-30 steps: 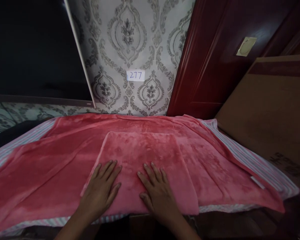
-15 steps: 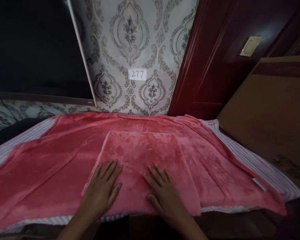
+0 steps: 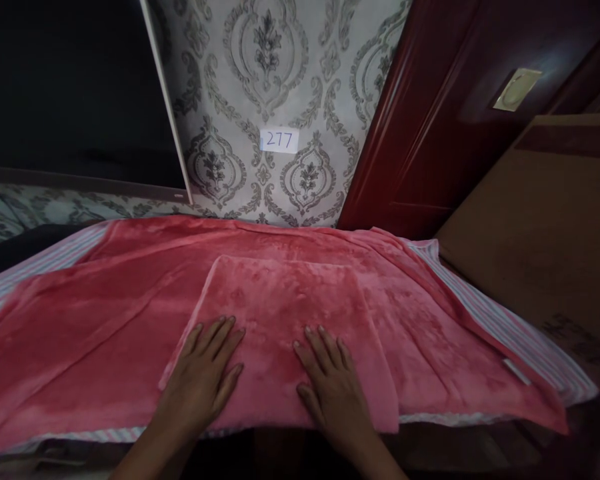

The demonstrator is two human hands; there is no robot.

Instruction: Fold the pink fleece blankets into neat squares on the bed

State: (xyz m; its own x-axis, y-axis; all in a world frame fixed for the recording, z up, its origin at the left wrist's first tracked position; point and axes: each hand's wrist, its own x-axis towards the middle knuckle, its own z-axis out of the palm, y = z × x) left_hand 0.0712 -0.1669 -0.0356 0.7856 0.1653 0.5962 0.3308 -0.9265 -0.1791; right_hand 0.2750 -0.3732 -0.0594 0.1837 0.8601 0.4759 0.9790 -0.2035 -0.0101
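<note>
A folded pink plush cloth [image 3: 280, 293], roughly square, lies on a larger spread pink plush blanket [image 3: 115, 327]. My left hand [image 3: 205, 367] rests flat on the left part of the folded cloth, fingers stretched away from me and thumb pointing inward. On its right part lies my right hand [image 3: 330, 380], palm down with the fingers slightly spread. Neither hand grips anything. A small white tag [image 3: 517, 371] shows near the blanket's right edge.
Beneath the blanket a striped sheet [image 3: 505, 313] sticks out at the sides and front. A large cardboard box [image 3: 540, 233] stands at the right. Behind are a dark screen [image 3: 75, 93], a patterned wall with a paper label [image 3: 279, 141] reading 277, and a dark red door [image 3: 430, 133].
My right hand has shifted slightly to the right on the folded cloth. My left hand stays nearly in place. The camera view has tilted a little.
</note>
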